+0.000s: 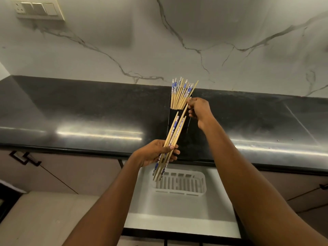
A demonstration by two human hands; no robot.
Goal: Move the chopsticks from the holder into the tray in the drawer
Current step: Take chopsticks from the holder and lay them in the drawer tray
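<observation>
Left hand (154, 153) grips a chopstick bundle (174, 129); right hand (198, 110) seemingly pinches one chopstick (186, 108) beside the black holder (184, 134).

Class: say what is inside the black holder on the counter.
A bunch of chopsticks stands in the holder, with blue-patterned tops sticking out above the rim. Their lower ends and the holder's bottom are hidden by its wall.

Holder (184, 135) base behind held chopstick bundle (174, 132), tray (202, 183) left end covered, switch plate (38, 9) cropped at top.
</observation>
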